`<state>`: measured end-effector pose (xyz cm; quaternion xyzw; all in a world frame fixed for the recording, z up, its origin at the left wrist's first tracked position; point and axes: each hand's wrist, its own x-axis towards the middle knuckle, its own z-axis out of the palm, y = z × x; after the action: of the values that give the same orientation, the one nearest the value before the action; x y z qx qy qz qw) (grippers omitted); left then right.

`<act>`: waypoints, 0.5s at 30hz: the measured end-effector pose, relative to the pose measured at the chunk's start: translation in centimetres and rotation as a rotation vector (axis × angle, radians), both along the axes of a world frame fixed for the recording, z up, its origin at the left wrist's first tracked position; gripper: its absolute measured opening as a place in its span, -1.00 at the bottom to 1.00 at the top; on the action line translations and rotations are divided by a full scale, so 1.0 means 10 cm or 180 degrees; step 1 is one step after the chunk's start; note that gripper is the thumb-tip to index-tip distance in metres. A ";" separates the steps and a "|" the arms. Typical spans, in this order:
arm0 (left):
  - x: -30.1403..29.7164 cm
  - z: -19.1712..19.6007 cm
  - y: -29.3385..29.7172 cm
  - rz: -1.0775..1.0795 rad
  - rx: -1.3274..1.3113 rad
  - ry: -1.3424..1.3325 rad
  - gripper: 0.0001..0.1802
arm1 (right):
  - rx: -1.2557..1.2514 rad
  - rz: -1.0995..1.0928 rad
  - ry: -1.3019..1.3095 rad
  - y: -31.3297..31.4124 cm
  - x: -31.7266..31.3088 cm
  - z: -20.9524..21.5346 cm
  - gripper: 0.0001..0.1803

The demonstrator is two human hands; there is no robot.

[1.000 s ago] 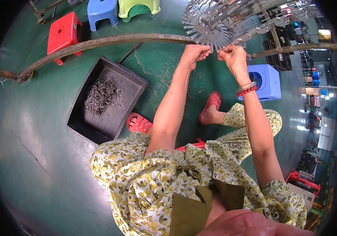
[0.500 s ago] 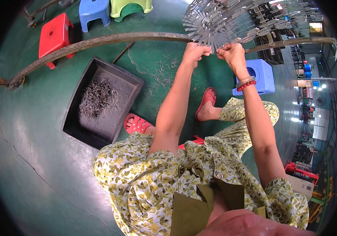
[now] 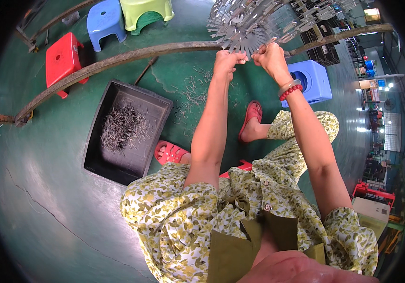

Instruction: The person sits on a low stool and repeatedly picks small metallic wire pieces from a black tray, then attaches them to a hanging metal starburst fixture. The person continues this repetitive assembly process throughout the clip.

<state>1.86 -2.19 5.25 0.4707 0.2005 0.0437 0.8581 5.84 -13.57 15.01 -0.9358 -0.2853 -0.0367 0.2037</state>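
Observation:
Several flat grey metal pieces [image 3: 243, 35] hang fanned out in clusters along a long bar [image 3: 136, 53] in front of me. At the lower edge of the nearest cluster, my left hand [image 3: 230, 62] is closed, thumb and fingers pinched together. Just right of it my right hand [image 3: 269, 56] is also closed in a pinch, close under the metal pieces. Whatever sits between the fingertips of either hand is too small to make out. A black plastic tray [image 3: 161, 106] on the floor to the left holds a heap of small curved metal hooks [image 3: 123, 129].
More hooks [image 3: 194, 94] lie scattered on the green floor. Red [image 3: 63, 61], blue [image 3: 104, 21] and lime-green stools [image 3: 147, 12] stand beyond the bar at left. A periwinkle stool [image 3: 313, 82] is at right, near black crates [image 3: 323, 47]. My sandalled feet are beside the tray.
The whole view has shifted slightly. My hands have come a little nearer each other, the right one rising closer to the metal pieces. Both stay pinched.

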 end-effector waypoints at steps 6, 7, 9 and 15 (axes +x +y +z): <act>-0.01 0.02 -0.02 0.0079 -0.0048 -0.0044 -0.91 | 0.0288 -0.0091 0.0117 0.00 0.09 -0.10 -0.85; -0.01 0.02 -0.02 0.0131 -0.0110 -0.0047 -0.93 | 0.0254 -0.0054 0.0075 0.00 0.08 -0.09 -0.85; 0.00 0.02 0.01 0.0102 -0.0152 -0.0081 -0.93 | 0.0198 0.0024 -0.0093 0.04 0.05 -0.07 -0.86; 0.03 0.00 0.05 -0.0060 -0.0135 0.0055 -0.91 | 0.0143 0.0054 -0.0250 0.05 0.11 -0.16 -0.87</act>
<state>2.18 -1.74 5.23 0.4546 0.2043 0.0274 0.8665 6.96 -13.11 13.43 -0.9264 -0.3001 -0.0780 0.2135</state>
